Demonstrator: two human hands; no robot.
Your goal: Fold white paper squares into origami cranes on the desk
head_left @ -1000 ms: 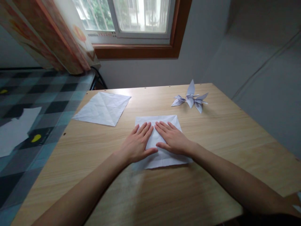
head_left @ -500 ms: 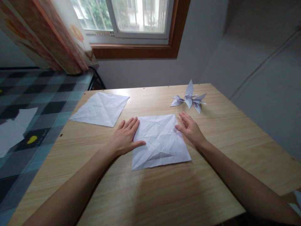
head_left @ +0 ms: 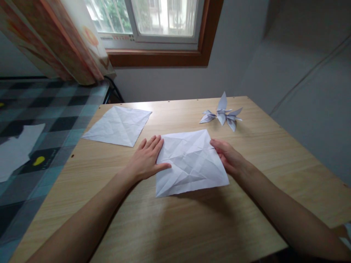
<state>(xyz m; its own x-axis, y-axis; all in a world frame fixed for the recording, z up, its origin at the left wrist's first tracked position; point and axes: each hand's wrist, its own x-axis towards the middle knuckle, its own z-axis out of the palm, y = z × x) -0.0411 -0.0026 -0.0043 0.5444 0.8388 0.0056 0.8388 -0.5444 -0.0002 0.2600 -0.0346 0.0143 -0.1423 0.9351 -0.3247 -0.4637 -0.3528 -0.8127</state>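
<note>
A creased white paper square (head_left: 189, 164) lies on the wooden table (head_left: 192, 226) in front of me. My left hand (head_left: 146, 160) rests flat with fingers stretched out, pressing on the paper's left edge. My right hand (head_left: 229, 157) has its fingers slid under the paper's right edge and lifts that side slightly off the table.
A second creased paper sheet (head_left: 117, 125) lies at the table's far left. A folded paper figure with pointed flaps (head_left: 222, 115) sits at the far right. Left of the table is a checkered bed (head_left: 41, 120) with a white sheet (head_left: 16, 149). Curtain and window stand behind.
My hands slid apart from the paper's middle to its left and right edges, flattening it. Now my right hand has taken the right edge and raised it a little.
</note>
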